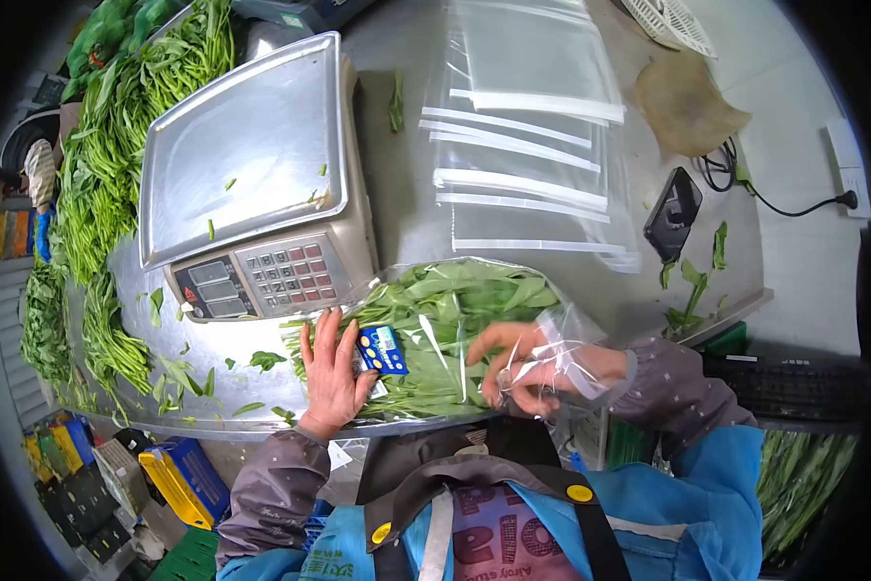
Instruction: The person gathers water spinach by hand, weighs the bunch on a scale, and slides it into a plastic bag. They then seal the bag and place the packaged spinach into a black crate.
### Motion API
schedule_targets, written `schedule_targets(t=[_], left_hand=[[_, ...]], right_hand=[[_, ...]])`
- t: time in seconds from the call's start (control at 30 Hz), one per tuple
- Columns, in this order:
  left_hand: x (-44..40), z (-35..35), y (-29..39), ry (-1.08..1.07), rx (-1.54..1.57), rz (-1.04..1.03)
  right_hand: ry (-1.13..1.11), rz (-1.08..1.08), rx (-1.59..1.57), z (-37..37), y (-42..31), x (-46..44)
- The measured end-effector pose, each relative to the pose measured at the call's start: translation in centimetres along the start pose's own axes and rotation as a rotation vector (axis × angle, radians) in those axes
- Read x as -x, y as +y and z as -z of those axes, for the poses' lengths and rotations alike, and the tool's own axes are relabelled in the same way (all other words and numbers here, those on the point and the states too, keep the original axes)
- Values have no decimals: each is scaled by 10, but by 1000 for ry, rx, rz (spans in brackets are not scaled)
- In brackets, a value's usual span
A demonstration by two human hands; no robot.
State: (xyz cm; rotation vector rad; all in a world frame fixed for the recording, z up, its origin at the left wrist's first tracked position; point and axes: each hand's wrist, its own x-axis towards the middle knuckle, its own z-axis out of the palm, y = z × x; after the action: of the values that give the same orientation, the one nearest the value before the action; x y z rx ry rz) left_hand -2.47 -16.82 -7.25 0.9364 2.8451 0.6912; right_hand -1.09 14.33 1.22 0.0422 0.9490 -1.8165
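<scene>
A clear plastic bag (pixel 556 324) of leafy greens (pixel 426 339) lies at the table's front edge, stems toward the left. My left hand (pixel 331 382) rests flat over the stem end, fingers stretched out and apart. Beside its thumb is a blue label (pixel 383 350) with yellow spots. My right hand (pixel 527 368) is over the leafy end, fingers spread and slightly bent. Clear film wraps across its back and wrist; I cannot tell whether the whole hand is inside the bag.
A weighing scale (pixel 251 155) stands just behind the bag. Flat plastic bags (pixel 527 145) lie in an overlapping stack at the back. A phone (pixel 672 215) is on the right. Loose greens (pixel 116 165) are heaped at the left, where another person's blue-gloved hand (pixel 43 235) shows.
</scene>
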Motion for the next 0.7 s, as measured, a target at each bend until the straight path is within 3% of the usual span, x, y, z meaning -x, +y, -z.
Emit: schedule_targets(t=[0.03, 0.1, 0.13, 0.2, 0.27, 0.33, 0.37, 0.47, 0.7], left_hand=[[1, 0, -1, 15, 14, 6], [3, 2, -1, 36, 31, 15], [3, 4, -1, 39, 32, 19], [4, 8, -1, 111, 28, 34], [7, 12, 0, 127, 27, 44], [9, 14, 0, 129, 23, 64], [10, 15, 2, 118, 34, 69], [14, 13, 4, 121, 84, 96], [17, 13, 9, 130, 131, 118]], right_hand=[[-6, -4, 3, 3, 5, -8], [276, 742, 1270, 15, 22, -24], [272, 740, 1273, 14, 14, -24], [203, 641, 1866, 12, -8, -24], [206, 565, 1877, 11, -4, -29], [421, 562, 2107, 20, 4, -38], [424, 559, 2107, 25, 6, -40], [747, 581, 1891, 36, 6, -44], [564, 653, 1755, 12, 11, -32]])
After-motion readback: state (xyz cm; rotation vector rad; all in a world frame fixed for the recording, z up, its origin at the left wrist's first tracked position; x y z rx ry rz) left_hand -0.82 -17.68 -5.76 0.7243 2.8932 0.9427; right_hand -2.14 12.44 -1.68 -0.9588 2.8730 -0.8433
